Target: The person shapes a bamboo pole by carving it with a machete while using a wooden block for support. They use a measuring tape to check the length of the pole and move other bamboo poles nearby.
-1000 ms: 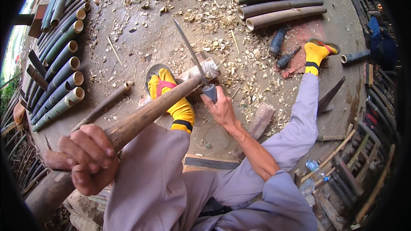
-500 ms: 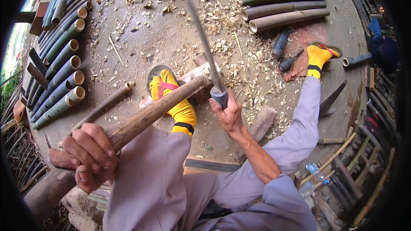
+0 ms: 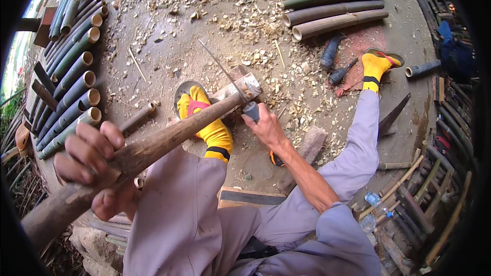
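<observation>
A long brown bamboo pole (image 3: 169,140) slants up from the lower left. Its far end rests by a pale wooden block (image 3: 237,88) on the ground, close to my left foot. My left hand (image 3: 97,168) is wrapped loosely round the near part of the pole, thumb below and fingers above. In my right hand (image 3: 267,129) is the dark handle of a long-bladed knife (image 3: 223,69). The thin blade crosses by the pole's far end, edge-on to me, pointing up and left; whether it touches the pole I cannot tell.
Cut bamboo tubes (image 3: 76,92) lie in a row at left, and more tubes (image 3: 337,7) at upper right. Chips cover the ground. Two dark wrapped tools (image 3: 337,66) lie near my right foot. A saw blade (image 3: 394,115), a wood block (image 3: 312,145) and plastic bottles (image 3: 373,199) are at right.
The knife has come down and tilted left, its blade now lower by the pole's end. My left fingers have loosened and lifted a little on the pole. An orange-and-black object now shows beneath my right forearm.
</observation>
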The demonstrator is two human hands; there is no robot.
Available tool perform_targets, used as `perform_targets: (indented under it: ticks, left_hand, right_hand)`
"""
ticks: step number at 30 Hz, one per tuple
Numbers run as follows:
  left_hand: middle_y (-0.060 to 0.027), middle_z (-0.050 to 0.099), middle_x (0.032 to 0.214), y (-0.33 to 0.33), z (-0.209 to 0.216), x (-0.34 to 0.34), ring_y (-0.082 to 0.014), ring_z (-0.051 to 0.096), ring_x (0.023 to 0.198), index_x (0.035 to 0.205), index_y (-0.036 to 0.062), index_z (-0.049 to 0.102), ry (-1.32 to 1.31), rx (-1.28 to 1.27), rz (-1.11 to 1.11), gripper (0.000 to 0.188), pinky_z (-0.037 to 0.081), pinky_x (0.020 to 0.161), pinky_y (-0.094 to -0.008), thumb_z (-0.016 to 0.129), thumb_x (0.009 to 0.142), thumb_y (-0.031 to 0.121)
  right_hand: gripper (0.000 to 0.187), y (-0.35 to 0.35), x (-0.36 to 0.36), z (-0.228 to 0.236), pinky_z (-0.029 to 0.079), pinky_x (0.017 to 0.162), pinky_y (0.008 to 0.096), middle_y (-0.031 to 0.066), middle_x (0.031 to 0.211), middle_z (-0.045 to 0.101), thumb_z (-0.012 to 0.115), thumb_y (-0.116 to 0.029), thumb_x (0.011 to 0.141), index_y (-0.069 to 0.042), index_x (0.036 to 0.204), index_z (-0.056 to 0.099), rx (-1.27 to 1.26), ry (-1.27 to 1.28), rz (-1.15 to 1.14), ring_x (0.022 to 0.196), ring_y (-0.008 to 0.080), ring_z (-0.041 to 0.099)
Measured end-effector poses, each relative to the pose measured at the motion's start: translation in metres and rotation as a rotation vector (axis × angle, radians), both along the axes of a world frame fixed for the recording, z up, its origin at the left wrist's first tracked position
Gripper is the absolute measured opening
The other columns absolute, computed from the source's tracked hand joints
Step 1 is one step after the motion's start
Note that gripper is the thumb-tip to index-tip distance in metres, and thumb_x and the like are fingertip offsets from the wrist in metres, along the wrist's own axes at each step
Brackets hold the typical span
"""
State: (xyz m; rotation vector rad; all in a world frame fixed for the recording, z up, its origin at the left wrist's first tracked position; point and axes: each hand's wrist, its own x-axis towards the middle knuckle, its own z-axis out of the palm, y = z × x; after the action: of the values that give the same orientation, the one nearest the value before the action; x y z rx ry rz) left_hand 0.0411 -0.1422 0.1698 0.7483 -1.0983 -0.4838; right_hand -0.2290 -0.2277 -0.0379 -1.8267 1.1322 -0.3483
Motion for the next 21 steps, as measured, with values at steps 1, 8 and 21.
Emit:
perform_targets:
  ticks: [1, 8, 21]
  left_hand:
    - [-0.0038, 0.04, 0.084, -0.002, 0.006, -0.008, -0.0157, 0.037, 0.081, 0.09, 0.0107, 0.043, 0.103, 0.076, 0.069, 0.029, 0.035, 0.072, -0.0305, 0.06, 0.067, 0.017]
    - [-0.0032, 0.038, 0.076, 0.002, 0.01, -0.011, -0.0107, 0.038, 0.066, 0.092, 0.0057, 0.044, 0.239, 0.053, 0.485, 0.014, 0.037, 0.057, -0.0241, 0.052, 0.084, 0.015]
    - [-0.0078, 0.044, 0.078, 0.012, 0.012, -0.002, -0.0143, 0.046, 0.064, 0.106, 0.0025, 0.043, 0.108, -0.038, 0.202, 0.026, 0.047, 0.047, -0.0246, 0.052, 0.083, 0.009]
  right_hand:
    - [0.041, -0.007, 0.001, -0.007, 0.05, 0.057, 0.0376, 0.0161, 0.075, 0.063, 0.063, -0.036, 0.086, 0.0, 0.096, 0.048, 0.048, 0.128, 0.037, 0.068, 0.0284, 0.065]
    - [0.043, 0.0, 0.002, 0.025, 0.052, 0.061, 0.0387, 0.0163, 0.075, 0.063, 0.063, -0.036, 0.086, 0.001, 0.103, 0.05, 0.004, -0.114, -0.052, 0.073, 0.0296, 0.066]
    - [0.042, 0.006, 0.005, 0.031, 0.05, 0.051, 0.0337, 0.0118, 0.073, 0.063, 0.06, -0.038, 0.087, 0.0, 0.102, 0.048, -0.105, -0.209, -0.017, 0.062, 0.0219, 0.064]
